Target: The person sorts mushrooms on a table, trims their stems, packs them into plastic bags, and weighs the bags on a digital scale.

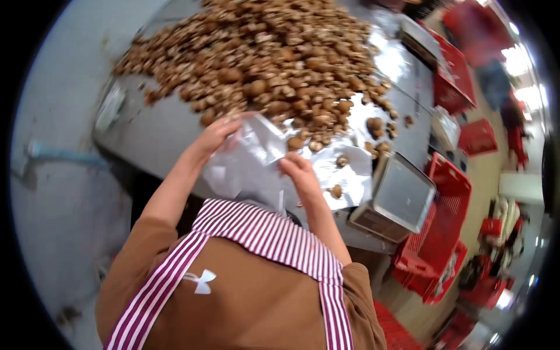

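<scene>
Between my two hands a clear plastic bag [242, 169] is stretched near the table's front edge. My left hand [217, 135] is closed on the bag's upper left part. On the other side, my right hand [298, 169] pinches the bag's right edge. Just beyond the bag a large heap of brown mushrooms [274, 64] covers the table [143, 137]. A white plastic sheet [353, 175] lies to the right of my right hand, with a few loose mushrooms [335, 191] on it. Whether anything is inside the bag cannot be made out.
A metal-topped box like a weighing scale [405, 192] stands at the table's right edge, with red plastic crates [446, 216] past it. Another red crate [455, 76] is at the back right. A crumpled clear plastic piece [111, 106] lies on the left corner.
</scene>
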Demonstrator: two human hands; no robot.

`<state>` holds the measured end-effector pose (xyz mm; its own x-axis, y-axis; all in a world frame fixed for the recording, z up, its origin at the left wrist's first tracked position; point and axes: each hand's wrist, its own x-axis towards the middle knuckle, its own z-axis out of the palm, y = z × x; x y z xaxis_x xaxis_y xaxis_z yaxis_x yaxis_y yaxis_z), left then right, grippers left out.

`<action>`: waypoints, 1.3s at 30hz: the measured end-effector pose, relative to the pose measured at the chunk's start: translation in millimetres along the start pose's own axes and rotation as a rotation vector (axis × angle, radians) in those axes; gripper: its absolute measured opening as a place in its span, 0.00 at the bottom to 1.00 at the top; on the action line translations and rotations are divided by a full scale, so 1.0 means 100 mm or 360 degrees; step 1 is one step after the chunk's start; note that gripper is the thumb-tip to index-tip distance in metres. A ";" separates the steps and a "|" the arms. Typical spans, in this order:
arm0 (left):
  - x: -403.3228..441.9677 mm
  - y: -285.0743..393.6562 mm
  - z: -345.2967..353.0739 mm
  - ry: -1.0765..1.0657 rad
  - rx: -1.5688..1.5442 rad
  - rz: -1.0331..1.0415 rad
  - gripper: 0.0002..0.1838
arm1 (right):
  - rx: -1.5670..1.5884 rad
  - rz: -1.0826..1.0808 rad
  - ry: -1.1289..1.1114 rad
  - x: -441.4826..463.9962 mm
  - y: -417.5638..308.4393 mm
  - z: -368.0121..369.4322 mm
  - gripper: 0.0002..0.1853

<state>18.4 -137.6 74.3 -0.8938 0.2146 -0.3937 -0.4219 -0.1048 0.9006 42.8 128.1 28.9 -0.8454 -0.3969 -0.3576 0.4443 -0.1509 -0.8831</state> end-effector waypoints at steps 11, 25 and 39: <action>0.02 -0.35 -0.12 0.1095 0.1745 0.0937 0.25 | 0.0511 0.0198 0.0044 0.08 -0.10 0.18 0.08; -0.11 -0.75 0.58 0.0214 0.0464 0.0258 0.23 | 0.0637 0.0460 0.0083 0.23 0.14 0.19 0.11; -0.20 -0.71 0.67 0.0212 0.0443 0.0288 0.10 | 0.0543 0.0500 0.0044 0.18 0.17 0.20 0.10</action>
<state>76.1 -68.8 30.6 -0.9700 0.0860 -0.2275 -0.2140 0.1428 0.9663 41.0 100.3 14.0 -0.6596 -0.4475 -0.6039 0.7485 -0.3180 -0.5819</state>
